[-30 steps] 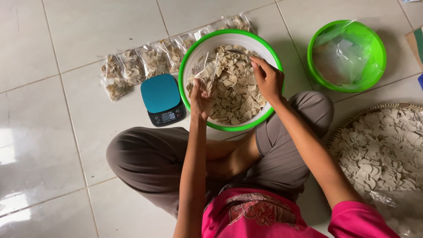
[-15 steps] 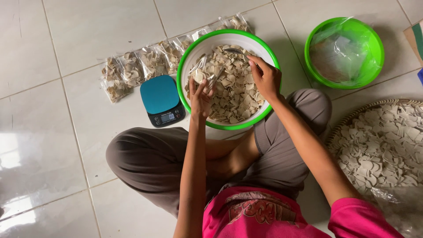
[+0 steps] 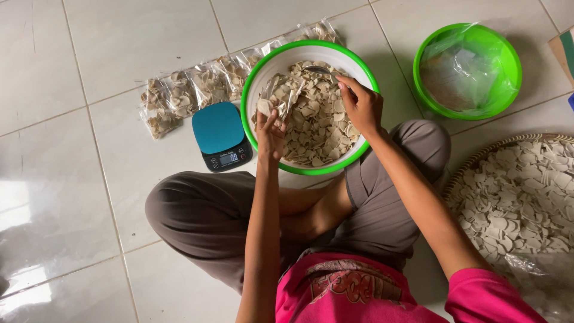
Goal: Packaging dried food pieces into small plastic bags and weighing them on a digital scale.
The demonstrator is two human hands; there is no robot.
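Left hand [image 3: 270, 128] pinches a clear bag [image 3: 280, 96] open over the white basin [image 3: 254, 90]; right hand [image 3: 359, 104] grips a spoon [image 3: 317, 70]. Chips [image 3: 317, 128] look light, brittle (film slippery): hold bag at its mouth.

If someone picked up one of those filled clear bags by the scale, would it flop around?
Probably yes: the filled bags are thin, crinkled clear plastic, so likely floppy. Their loose flat pale chips look light and brittle, so squeezing might crack them. Glossy film could be slippery.
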